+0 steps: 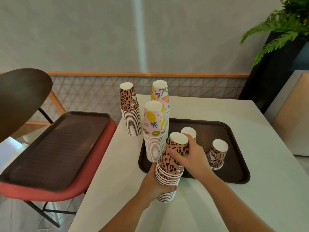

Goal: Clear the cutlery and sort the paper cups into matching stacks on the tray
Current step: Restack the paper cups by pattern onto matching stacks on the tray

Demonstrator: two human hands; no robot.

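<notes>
Both hands (168, 171) closed around one inverted leopard-print cup stack (170, 166) beside tray (237, 174).

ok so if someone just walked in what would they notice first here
Probably the stack of upside-down leopard-print paper cups held in both hands at the near edge of the dark brown tray on the white table: left hand around its lower part, right hand on the top cup. Behind it rise two pale fruit-print cup stacks, and a taller leopard-print stack stands on the table's far left edge.
</notes>
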